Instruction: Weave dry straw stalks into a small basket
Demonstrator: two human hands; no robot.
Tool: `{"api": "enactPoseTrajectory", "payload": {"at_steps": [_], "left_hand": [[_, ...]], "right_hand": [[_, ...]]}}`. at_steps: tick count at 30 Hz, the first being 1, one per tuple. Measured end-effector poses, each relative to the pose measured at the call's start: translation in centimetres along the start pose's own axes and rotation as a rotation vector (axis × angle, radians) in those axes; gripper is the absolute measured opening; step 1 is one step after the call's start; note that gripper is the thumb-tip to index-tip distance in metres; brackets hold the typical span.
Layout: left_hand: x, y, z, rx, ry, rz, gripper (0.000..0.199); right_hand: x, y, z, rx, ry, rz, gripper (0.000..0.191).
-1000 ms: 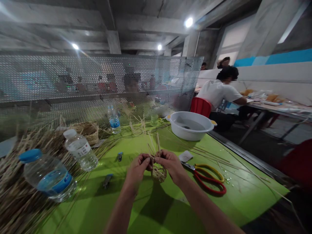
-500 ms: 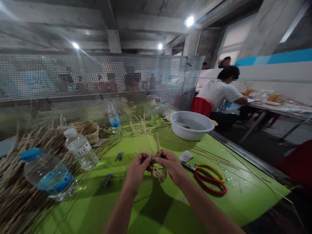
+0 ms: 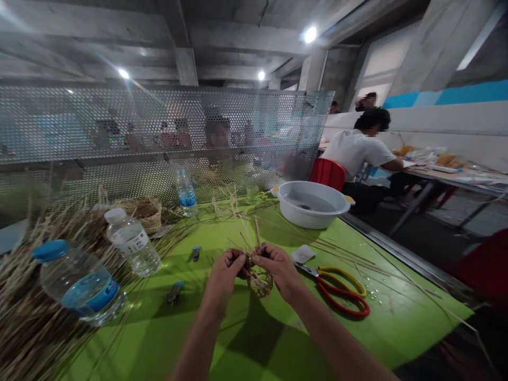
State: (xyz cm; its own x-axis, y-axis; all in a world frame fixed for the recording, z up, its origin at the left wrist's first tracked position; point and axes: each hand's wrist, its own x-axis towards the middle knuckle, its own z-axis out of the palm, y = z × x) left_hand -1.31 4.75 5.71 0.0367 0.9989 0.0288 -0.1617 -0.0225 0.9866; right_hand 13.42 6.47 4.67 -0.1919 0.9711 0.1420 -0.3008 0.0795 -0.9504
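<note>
A small woven straw piece (image 3: 261, 283), rounded and open in its weave, hangs just below my fingertips over the green table (image 3: 254, 349). My left hand (image 3: 230, 270) pinches its upper edge from the left, thumb against bent fingers. From the other side my right hand (image 3: 278, 267) pinches the same edge, its thumb close to the left one. Loose straw strands (image 3: 257, 233) stick up and away beyond both hands. The exact strand between the fingertips is hidden. Scissors (image 3: 337, 291) with red and yellow handles lie to the right of my right hand.
Water bottles (image 3: 79, 283) and a heap of straw (image 3: 24, 317) fill the left side, with a woven basket (image 3: 153, 214) behind. Two small clips (image 3: 174, 292) lie left of my hands. A grey basin (image 3: 313, 211) of water stands back right. Beyond, a person (image 3: 353, 145) sits at another table.
Both hands stay in nearly the same place, still pinching the woven piece. The piece has turned or shifted very slightly below the fingers.
</note>
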Motion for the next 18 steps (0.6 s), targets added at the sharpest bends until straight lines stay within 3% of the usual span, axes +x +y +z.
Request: {"api": "enactPoseTrajectory", "payload": {"at_steps": [18], "left_hand": [[0.12,-0.29,0.07,0.136,0.02,0.052,0.017]], "right_hand": [[0.17,0.24,-0.13,-0.066,-0.003,-0.016,0.019]]}}
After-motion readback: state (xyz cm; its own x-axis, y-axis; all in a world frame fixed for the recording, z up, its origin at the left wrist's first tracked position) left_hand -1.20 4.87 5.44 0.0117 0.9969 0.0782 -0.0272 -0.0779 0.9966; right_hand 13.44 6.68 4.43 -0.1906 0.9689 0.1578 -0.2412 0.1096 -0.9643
